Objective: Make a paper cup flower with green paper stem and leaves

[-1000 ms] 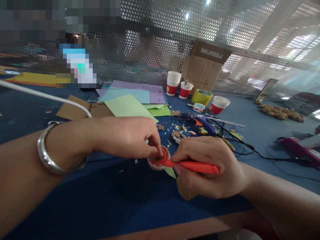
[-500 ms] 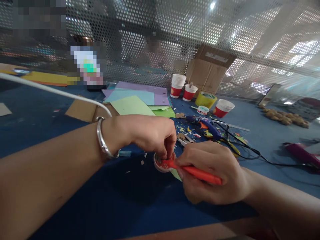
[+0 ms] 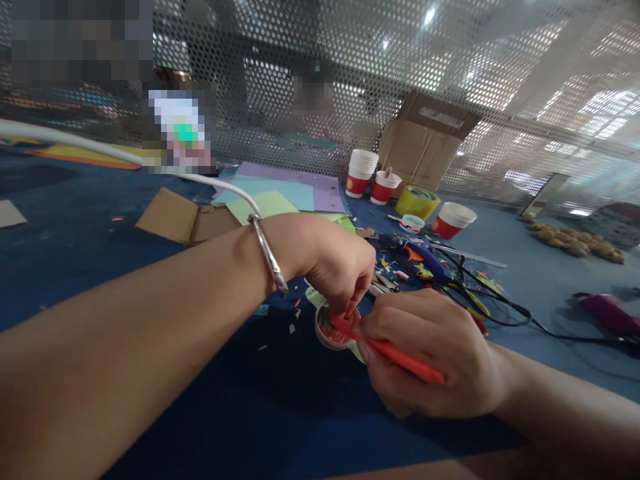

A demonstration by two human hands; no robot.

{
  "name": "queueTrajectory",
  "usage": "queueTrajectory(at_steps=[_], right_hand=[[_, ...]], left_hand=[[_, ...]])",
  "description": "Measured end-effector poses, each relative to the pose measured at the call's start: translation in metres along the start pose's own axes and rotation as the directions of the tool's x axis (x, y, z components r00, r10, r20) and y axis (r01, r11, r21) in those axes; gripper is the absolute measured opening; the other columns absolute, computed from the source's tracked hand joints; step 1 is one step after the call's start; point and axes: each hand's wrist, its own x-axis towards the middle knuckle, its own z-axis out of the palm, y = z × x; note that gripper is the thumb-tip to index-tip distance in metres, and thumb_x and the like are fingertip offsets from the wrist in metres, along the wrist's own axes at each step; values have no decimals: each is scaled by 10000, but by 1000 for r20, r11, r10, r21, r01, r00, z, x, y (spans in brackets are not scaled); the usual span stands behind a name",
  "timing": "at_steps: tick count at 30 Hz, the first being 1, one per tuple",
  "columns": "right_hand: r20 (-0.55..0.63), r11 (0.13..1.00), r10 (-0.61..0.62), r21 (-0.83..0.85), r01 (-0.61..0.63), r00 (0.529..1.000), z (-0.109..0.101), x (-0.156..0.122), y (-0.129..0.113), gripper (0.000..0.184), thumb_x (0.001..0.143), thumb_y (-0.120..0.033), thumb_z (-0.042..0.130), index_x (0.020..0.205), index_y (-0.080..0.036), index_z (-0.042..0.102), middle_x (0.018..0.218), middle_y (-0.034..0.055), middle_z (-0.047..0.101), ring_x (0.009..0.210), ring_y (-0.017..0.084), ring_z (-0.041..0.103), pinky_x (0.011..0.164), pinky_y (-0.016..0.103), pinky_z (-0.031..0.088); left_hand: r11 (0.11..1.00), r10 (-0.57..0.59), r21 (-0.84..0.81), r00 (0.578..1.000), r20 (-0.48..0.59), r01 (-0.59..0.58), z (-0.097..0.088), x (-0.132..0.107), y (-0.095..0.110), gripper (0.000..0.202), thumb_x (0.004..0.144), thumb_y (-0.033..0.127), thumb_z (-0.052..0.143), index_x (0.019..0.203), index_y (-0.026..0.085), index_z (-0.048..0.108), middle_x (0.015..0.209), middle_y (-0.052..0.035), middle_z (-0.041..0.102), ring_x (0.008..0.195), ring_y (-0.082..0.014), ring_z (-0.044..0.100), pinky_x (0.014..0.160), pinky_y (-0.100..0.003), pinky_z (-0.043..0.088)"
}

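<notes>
A small round red-and-white cup piece (image 3: 331, 331) lies on the blue table (image 3: 100, 267) in front of me. My left hand (image 3: 336, 263), with a silver bangle (image 3: 268, 255) on the wrist, pinches down on its upper rim with closed fingers. My right hand (image 3: 434, 347) is wrapped round an orange-handled tool (image 3: 395, 351) whose tip rests on the red piece. A scrap of light green paper (image 3: 356, 350) shows under the tool.
Coloured paper sheets (image 3: 280, 193) and cardboard (image 3: 175, 217) lie behind my left arm. Red-and-white paper cups (image 3: 361, 173), a yellow tape roll (image 3: 417, 202), a blue glue gun (image 3: 420, 255) with black cable and paper scraps sit beyond. A perforated metal screen (image 3: 300, 80) closes the back.
My left arm has swung in across the view and the hand has turned more upright over the red piece. The right hand and orange tool stay on it; the view shifted slightly.
</notes>
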Motion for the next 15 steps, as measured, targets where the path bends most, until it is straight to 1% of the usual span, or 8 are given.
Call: queueTrajectory(at_steps=[4,8,9,11,13,15], right_hand=[[-3,1000,-18,-20,18,1000,3,0,-1,139,886,-36,551,832,-113,654,661,18,574,567,123,445,539,296,352],[-1,998,-25,-56,25,1000,5,1,-2,142,891,-41,561,826,-104,671,660,18,564,576,126,436,538,299,352],[2,997,-28,-71,28,1000,5,1,-3,140,892,-47,567,823,-105,674,663,17,561,580,127,431,538,299,352],[9,995,-33,-90,33,999,6,1,-5,132,890,-51,575,826,-102,679,675,15,561,587,124,427,543,295,361],[11,994,-34,-105,35,999,7,1,-5,131,892,-46,571,843,-93,683,686,15,566,587,123,430,553,295,373],[8,992,-31,-126,32,999,9,0,-5,136,899,-46,567,844,-96,680,690,14,569,585,124,438,558,301,378]], left_hand=[[999,21,48,1000,-9,-21,1,0,3,166,699,6,711,768,138,785,671,6,713,583,-133,561,586,-256,361],[995,16,103,999,-38,-12,2,-1,4,134,697,36,717,758,154,736,687,19,686,607,-139,553,611,-260,351],[992,-1,128,999,-44,6,2,0,4,147,704,50,720,795,165,734,713,20,690,618,-142,559,616,-261,358],[983,-40,175,998,-55,49,1,0,5,235,717,77,731,926,184,744,793,12,711,642,-155,575,625,-267,381],[974,-59,215,996,-67,73,-1,1,8,372,721,102,761,1084,184,744,890,-18,735,674,-178,596,639,-284,413],[962,-56,262,995,-82,76,-2,2,13,436,733,110,779,1165,155,745,940,-58,749,690,-203,613,670,-315,453]])
